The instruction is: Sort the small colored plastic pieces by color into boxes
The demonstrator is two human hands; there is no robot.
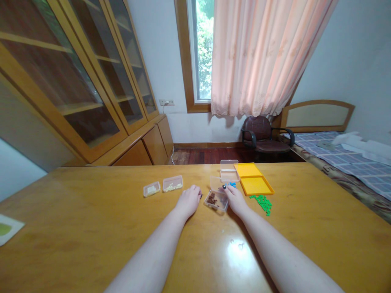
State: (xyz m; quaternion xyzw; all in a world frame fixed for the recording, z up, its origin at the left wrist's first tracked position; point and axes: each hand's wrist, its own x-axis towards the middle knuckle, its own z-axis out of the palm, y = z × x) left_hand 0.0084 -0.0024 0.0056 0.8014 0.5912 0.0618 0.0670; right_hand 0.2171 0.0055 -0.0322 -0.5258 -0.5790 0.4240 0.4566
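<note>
A clear plastic box (220,205) with small brown pieces (211,199) in its left part lies on the table between my hands, its clear lid (215,183) raised at the back. My right hand (236,200) is closed on the right side of this box, thumb by the back corner. Small blue pieces (232,185) lie just behind that hand, partly hidden. To the left of the box, my left hand (188,201) rests on the table with curled fingers. Its palm side is hidden, so I cannot see whether it holds anything.
An open yellow case (258,185) and loose green pieces (264,204) lie to the right. Behind the brown pieces' box stands another open clear box (229,176). Two small clear boxes, one with cream pieces (172,186), the other with pale contents (151,190), sit left.
</note>
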